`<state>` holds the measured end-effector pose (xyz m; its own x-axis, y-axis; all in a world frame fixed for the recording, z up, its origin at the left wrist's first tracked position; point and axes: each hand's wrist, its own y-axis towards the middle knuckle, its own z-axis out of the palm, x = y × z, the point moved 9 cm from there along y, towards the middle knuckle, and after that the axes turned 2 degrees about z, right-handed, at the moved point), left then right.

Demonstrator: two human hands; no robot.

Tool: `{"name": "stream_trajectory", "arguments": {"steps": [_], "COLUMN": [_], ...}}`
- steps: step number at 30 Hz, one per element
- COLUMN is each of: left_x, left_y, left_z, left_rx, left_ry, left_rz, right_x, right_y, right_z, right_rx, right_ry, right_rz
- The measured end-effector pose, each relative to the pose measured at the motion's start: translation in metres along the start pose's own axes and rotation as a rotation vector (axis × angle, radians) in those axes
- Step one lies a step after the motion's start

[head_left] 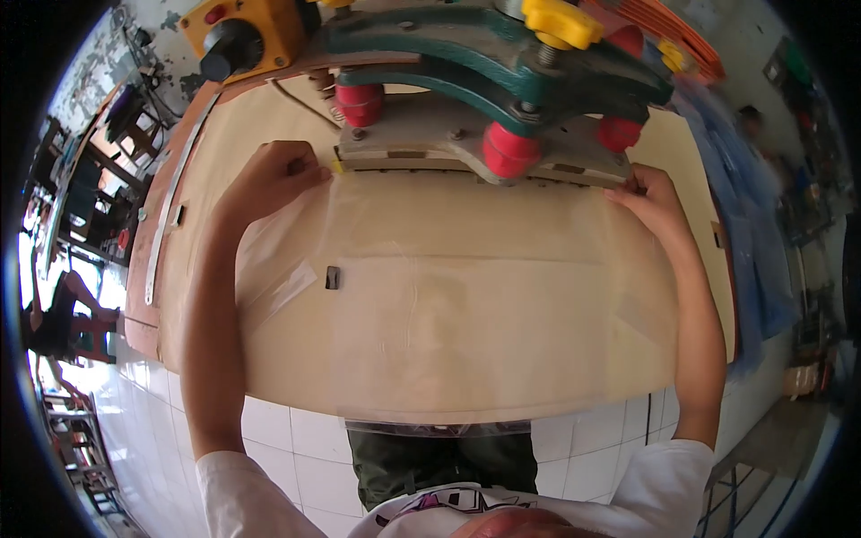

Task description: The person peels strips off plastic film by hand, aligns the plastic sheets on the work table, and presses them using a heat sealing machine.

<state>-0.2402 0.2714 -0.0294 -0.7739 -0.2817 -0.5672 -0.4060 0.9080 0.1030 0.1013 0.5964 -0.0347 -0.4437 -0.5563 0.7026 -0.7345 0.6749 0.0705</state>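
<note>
Plastic sheet (475,341), clear and lightly creased, spreads in front of the wearer, its near edge hanging just past the rim of the tan table (240,121) above dark green trousers (446,462). It runs away from the body toward both hands, which are up by its far end. The left hand (280,179) is curled, thumb and forefinger drawn together just beside the left end of a metal bar (421,148); the right hand (650,199) is at the bar's other end, fingers bent. From where I stand, I cannot tell whether either one pinches the film. A small dark piece (333,278) lies left of the middle. Over the bar sits a green frame (430,36) with red cylinders (509,148). A metal ruler (179,197) lies along the left side, a yellow control box (278,36) beyond it. Blue plastic (740,215) hangs at the right; white tiles (583,453) cover the floor, and well off to the left another person (58,309) sits
</note>
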Motion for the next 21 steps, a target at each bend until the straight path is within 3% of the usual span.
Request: {"name": "stream_trajectory", "arguments": {"steps": [9, 17, 21], "left_x": [-0.001, -0.006, -0.006], "left_y": [0.002, -0.002, -0.004], "left_z": [-0.001, -0.003, -0.007], "left_rx": [-0.024, -0.043, -0.073], "left_ry": [0.058, 0.012, -0.010], "left_rz": [0.104, 0.008, -0.041], "right_x": [-0.011, -0.006, -0.012], "right_y": [0.006, 0.003, 0.007], "right_z": [0.002, 0.000, 0.004], "right_rx": [-0.026, -0.065, 0.040], "right_ry": [0.059, 0.186, 0.108], "right_rz": [-0.028, -0.077, -0.019]}}
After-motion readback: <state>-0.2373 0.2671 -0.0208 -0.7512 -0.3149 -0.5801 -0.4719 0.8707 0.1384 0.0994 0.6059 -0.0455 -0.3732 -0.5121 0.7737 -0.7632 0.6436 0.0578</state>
